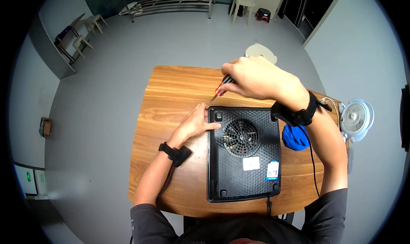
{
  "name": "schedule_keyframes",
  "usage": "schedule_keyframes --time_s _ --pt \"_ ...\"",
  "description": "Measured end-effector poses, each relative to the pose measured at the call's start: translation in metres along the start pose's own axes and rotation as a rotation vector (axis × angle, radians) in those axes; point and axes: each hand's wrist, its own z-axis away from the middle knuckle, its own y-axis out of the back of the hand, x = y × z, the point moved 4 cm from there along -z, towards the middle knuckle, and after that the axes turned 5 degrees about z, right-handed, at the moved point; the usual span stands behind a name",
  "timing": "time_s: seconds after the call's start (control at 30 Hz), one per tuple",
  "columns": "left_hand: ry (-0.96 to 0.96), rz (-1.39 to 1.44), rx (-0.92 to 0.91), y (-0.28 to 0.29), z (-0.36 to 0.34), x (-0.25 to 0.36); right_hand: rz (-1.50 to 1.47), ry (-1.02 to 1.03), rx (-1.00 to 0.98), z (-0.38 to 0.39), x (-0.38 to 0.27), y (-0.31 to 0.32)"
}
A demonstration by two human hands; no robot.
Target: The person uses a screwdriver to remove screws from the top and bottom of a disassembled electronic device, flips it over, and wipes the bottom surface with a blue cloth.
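A black induction cooktop (239, 175) lies upside down on the wooden table, showing its underside with a round fan grille, small corner feet and two stickers. My left hand (197, 123) grips its far left corner, the thumb on the underside and the other fingers curled at the side edge. Above the table beyond that corner, my right hand (252, 75) is closed around a screwdriver (219, 90) with a red and black handle. The screwdriver's shaft slants down toward the left hand's fingertips, and its tip appears close to the cooktop's corner. Most of the handle is hidden in the palm.
A blue cloth bundle (295, 137) rests right of the cooktop, under my right forearm. A small white fan (355, 116) stands at the table's right edge. Power cords run down the near side. A beige stool (260, 51) is beyond the table (171, 86); a metal rack (171, 4) stands farther back.
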Motion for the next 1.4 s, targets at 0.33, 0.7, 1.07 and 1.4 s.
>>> schedule_keyframes --time_s 0.33,0.7,1.07,1.4 --pt "0.009 -0.034 -0.037 0.004 -0.011 -0.013 -0.177 -0.478 0.226 0.164 0.097 -0.031" --pt "0.03 0.021 -0.07 0.004 -0.002 0.006 -0.341 -0.9 0.443 0.377 0.093 -0.107" --pt "0.071 -0.13 -0.176 0.008 -0.003 0.013 -0.167 -1.075 0.674 0.516 0.068 -0.165" --pt "0.143 -0.043 -0.193 0.007 0.001 0.021 -0.244 -1.105 0.515 0.519 0.054 -0.178"
